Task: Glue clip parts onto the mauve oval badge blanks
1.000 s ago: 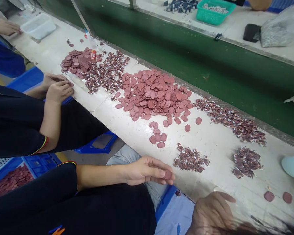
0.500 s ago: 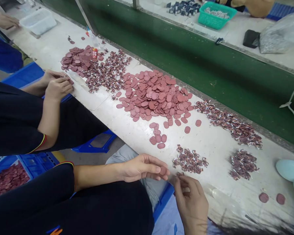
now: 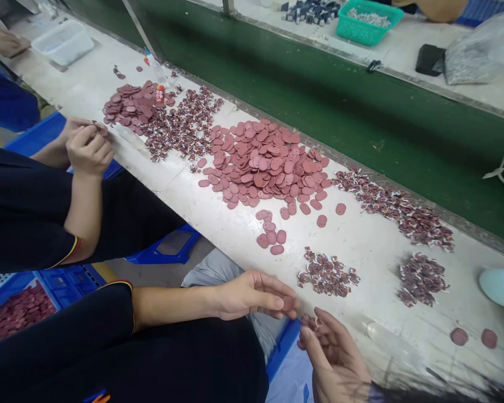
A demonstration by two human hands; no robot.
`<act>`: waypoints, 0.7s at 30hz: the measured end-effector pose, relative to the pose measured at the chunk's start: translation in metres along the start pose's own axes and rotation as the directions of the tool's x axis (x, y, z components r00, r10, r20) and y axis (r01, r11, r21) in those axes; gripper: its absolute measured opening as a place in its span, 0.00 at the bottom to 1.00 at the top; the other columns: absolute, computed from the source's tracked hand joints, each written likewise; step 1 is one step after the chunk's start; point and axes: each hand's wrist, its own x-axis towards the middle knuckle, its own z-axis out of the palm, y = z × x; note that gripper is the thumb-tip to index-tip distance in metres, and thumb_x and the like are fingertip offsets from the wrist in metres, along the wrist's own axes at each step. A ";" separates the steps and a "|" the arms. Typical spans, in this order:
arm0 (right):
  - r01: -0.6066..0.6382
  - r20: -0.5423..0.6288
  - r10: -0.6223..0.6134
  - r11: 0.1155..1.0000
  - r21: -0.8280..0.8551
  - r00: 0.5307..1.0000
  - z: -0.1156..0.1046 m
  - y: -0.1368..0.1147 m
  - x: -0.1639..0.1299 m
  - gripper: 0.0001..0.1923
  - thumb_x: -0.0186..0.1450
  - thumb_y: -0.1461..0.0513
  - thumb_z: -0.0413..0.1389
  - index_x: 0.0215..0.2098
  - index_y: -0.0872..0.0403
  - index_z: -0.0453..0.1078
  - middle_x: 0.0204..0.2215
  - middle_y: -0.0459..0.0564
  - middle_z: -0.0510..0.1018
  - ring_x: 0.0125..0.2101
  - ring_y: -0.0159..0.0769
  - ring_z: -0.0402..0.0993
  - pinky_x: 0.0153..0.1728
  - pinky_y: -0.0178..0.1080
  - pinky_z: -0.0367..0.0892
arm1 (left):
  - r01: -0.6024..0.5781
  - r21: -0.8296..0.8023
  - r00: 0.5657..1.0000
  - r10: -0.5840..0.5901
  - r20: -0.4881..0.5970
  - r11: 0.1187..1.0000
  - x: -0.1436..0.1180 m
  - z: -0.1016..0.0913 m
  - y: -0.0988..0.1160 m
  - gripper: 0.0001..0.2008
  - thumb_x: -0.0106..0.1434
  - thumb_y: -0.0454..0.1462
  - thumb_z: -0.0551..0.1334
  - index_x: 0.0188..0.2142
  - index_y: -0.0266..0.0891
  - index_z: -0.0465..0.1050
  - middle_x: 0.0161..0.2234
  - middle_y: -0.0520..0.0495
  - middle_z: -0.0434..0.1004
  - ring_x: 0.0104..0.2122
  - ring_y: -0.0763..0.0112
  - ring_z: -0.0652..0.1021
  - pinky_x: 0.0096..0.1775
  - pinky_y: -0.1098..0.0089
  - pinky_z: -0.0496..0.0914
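The right hand [image 3: 334, 352] is at the bottom, closest to the camera, with its palm up and its fingers half curled around a small dark red scrap [image 3: 308, 321] at the fingertips. Just to its left, the left hand [image 3: 252, 294] pinches a flat red oval disc [image 3: 287, 303] between thumb and finger. The disc lies left and a little up from the scrap, very near it but not touching, with its long side running left to right. Both hands hang over the near edge of the worktop [image 3: 373, 240]. Half a second ago the right hand was palm down and higher; now it has turned over and dropped lower. The left hand has hardly moved. A small scrap pile [image 3: 326, 274] sits just behind the hands. Farther back is the big disc heap [image 3: 264, 162]. Far left, a co-worker's hands [image 3: 86, 146] are busy too.
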 end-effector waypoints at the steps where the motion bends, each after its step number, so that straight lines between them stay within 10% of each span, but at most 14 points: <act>1: 0.011 -0.016 -0.010 0.998 0.054 1.000 0.001 0.000 -0.006 0.20 0.46 0.54 0.77 0.38 0.43 0.84 0.26 0.44 0.87 0.21 0.36 0.80 0.21 0.37 0.77 | -0.005 0.010 1.000 0.005 0.007 1.000 0.000 0.001 -0.001 0.24 0.54 0.42 0.81 0.49 0.36 0.85 0.51 0.36 0.86 0.47 0.61 0.87 0.48 0.67 0.77; 7: 0.057 -0.172 -0.050 0.998 0.038 0.984 0.012 -0.007 -0.023 0.11 0.52 0.51 0.73 0.35 0.39 0.86 0.30 0.46 0.89 0.20 0.41 0.81 0.20 0.43 0.82 | -0.034 0.076 0.999 0.031 0.043 0.997 0.002 0.007 -0.004 0.25 0.52 0.40 0.83 0.49 0.37 0.86 0.47 0.40 0.88 0.47 0.63 0.86 0.56 0.63 0.76; 21: 0.082 -0.100 -0.082 0.997 -0.004 0.992 0.020 -0.040 -0.024 0.10 0.53 0.49 0.72 0.31 0.42 0.84 0.23 0.43 0.85 0.18 0.33 0.76 0.21 0.36 0.78 | 0.000 0.048 1.000 0.000 0.012 0.999 0.007 0.011 -0.010 0.26 0.45 0.38 0.85 0.43 0.36 0.84 0.42 0.43 0.88 0.40 0.68 0.86 0.47 0.67 0.78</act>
